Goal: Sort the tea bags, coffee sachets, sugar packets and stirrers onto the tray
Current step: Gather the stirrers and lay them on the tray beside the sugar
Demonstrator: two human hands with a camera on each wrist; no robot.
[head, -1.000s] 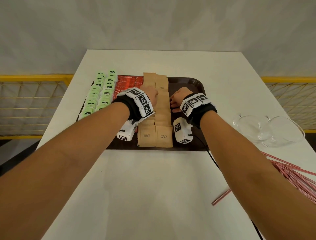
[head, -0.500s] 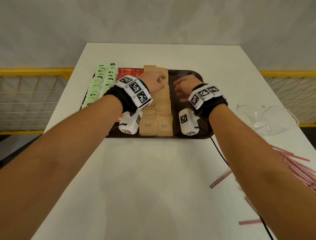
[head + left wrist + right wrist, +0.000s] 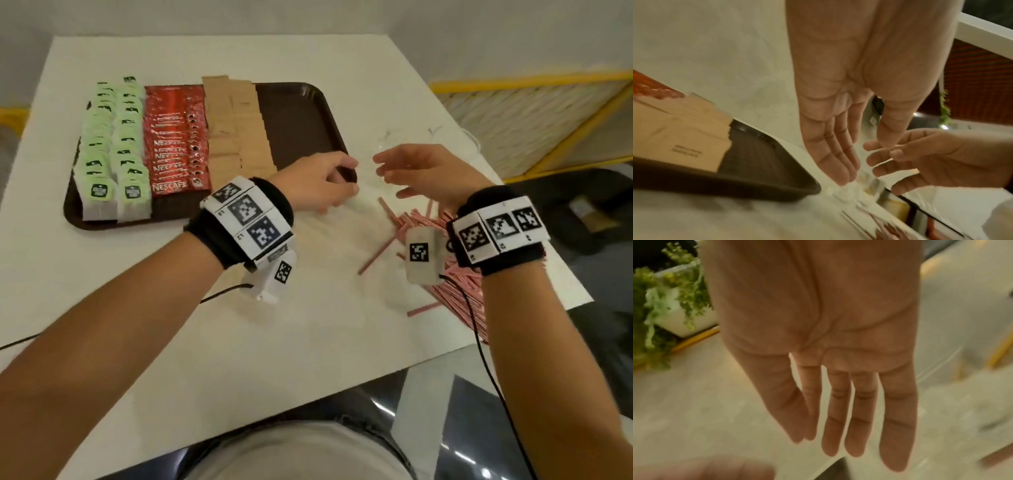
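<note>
Both my hands have come off the brown sugar packets and swung toward 3 o'clock, off the tray's right edge. Tea bags (image 3: 109, 147) fill the tray (image 3: 301, 116) at its 9 o'clock side, coffee sachets (image 3: 173, 144) beside them, then the sugar packets (image 3: 239, 130); the tray's 3 o'clock part is bare. My left hand (image 3: 317, 186) hovers at the tray's near right corner, its grip apart, fingers straight, holding nothing. My right hand (image 3: 428, 174) is just beside it over the table (image 3: 274, 342), grip likewise apart and empty. Stirrers (image 3: 445, 291) lie heaped on the table at 4 o'clock, under my right wrist.
</note>
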